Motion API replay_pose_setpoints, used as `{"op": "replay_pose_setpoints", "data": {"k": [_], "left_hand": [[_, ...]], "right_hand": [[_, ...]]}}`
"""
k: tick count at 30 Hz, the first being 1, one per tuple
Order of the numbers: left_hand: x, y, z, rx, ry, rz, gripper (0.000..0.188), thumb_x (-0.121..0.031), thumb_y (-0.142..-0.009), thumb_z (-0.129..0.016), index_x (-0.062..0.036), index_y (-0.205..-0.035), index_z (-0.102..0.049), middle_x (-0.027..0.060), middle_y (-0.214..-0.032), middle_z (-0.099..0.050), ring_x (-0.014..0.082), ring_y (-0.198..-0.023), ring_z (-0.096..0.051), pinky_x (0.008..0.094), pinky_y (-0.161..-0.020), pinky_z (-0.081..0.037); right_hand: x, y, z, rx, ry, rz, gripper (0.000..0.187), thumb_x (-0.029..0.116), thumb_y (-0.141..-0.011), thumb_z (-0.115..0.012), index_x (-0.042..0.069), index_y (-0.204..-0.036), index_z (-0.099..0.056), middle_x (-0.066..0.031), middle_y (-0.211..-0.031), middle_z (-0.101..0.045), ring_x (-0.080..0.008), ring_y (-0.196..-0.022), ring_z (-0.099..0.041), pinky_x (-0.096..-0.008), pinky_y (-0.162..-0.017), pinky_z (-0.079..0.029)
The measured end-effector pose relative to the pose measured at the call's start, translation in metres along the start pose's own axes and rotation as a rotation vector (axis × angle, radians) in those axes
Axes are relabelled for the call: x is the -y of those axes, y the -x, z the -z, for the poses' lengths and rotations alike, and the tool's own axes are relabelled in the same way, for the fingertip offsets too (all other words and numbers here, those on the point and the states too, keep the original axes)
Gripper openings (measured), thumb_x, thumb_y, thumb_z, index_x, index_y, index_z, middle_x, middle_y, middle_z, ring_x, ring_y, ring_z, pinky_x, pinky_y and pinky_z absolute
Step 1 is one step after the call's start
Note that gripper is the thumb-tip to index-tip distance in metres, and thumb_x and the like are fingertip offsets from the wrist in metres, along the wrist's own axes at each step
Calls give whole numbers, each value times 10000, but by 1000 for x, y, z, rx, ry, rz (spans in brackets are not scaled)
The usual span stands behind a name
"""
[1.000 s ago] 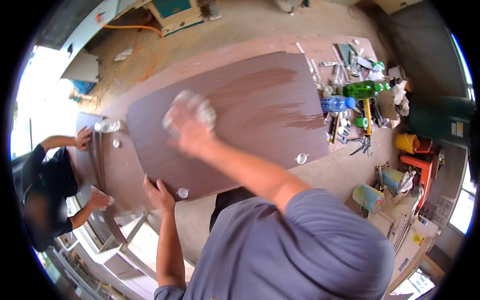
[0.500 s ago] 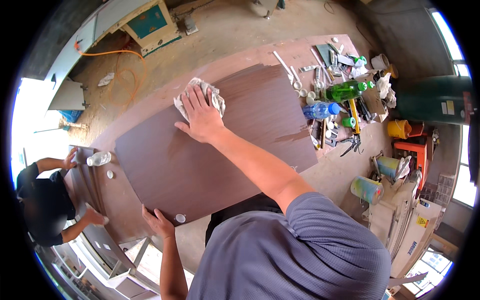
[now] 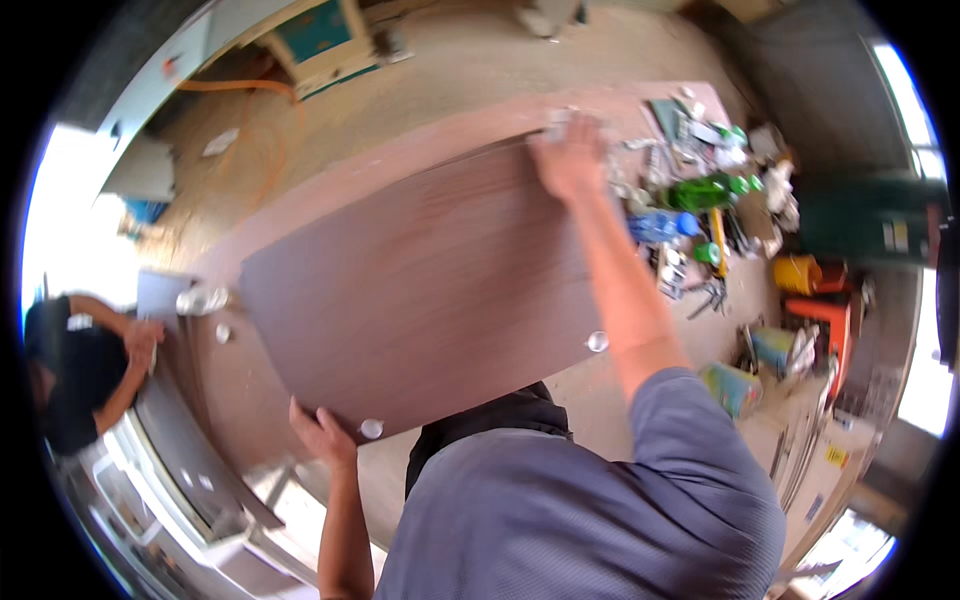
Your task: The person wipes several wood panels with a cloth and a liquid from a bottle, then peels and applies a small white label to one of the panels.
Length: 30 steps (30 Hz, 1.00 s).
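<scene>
A large brown board (image 3: pixel 420 290) lies on the worktable, with faint reddish streaks across its upper right part. My right hand (image 3: pixel 572 160) presses down at the board's far right corner, blurred by motion. Under its fingertips a whitish rag (image 3: pixel 558 118) shows, mostly covered by the hand. At the near left corner my left hand (image 3: pixel 328 436) rests against the board's edge, its thumb and index finger apart. Small clear round discs sit at the near edge, one disc (image 3: pixel 371 429) beside my left hand and another disc (image 3: pixel 597 341) by my right forearm.
Beyond the board's right end are a green bottle (image 3: pixel 700 191), a blue bottle (image 3: pixel 662 226) and jumbled tools. A clear bottle (image 3: pixel 203 300) lies left of the board. At far left a co-worker (image 3: pixel 75 370) has both hands over a narrow panel (image 3: pixel 185 430).
My right hand has swept the rag from the board's far left side to its far right corner. My left hand has stayed at the near corner. The co-worker's hands have come together.
</scene>
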<state>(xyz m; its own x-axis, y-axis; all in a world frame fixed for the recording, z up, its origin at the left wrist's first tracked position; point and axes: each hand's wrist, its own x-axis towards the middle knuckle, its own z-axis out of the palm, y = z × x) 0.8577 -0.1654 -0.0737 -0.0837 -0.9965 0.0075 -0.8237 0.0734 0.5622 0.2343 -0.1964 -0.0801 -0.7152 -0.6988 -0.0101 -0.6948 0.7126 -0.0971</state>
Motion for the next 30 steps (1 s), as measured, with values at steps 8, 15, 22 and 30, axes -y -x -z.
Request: {"op": "replay_pose_setpoints", "data": {"k": [8, 15, 22, 30], "left_hand": [[-20, -8, 10, -24, -29, 41, 619, -154, -946, -600, 17, -1520, -444, 273, -1504, -495, 469, -1375, -483, 518, -1153, -407], [-20, -5, 15, -27, 6, 41, 622, -144, -942, -607, 12, -1523, -453, 263, -1516, -495, 448, -1354, -507, 511, -1124, -439], [16, 4, 10, -17, 441, 117, 620, -57, -963, -568, 20, -1559, -414, 225, -1527, -499, 369, -1424, -492, 444, -1190, -395], [74, 42, 25, 321, 997, 369, 730, -174, -969, -727, 65, -1571, -390, 222, -1544, -509, 309, -1448, -486, 438, -1213, -387]], "right_hand": [[142, 56, -4, -57, 12, 231, 982, 678, -1033, -439, -75, -1634, -250, -292, -1713, -227, -436, -1620, -124, -546, -1312, -101], [403, 142, -26, 5, -200, 721, 968, 648, -1005, -513, -70, -1619, -303, -294, -1695, -264, -430, -1609, -177, -545, -1311, -128], [420, 255, -22, 176, -308, 1131, 948, 560, -962, -622, -55, -1617, -317, -280, -1722, -209, -417, -1621, -159, -531, -1324, -118], [459, 131, -31, -13, -252, 965, 889, 522, -959, -659, -43, -1587, -380, -267, -1704, -271, -404, -1585, -265, -515, -1300, -213]]}}
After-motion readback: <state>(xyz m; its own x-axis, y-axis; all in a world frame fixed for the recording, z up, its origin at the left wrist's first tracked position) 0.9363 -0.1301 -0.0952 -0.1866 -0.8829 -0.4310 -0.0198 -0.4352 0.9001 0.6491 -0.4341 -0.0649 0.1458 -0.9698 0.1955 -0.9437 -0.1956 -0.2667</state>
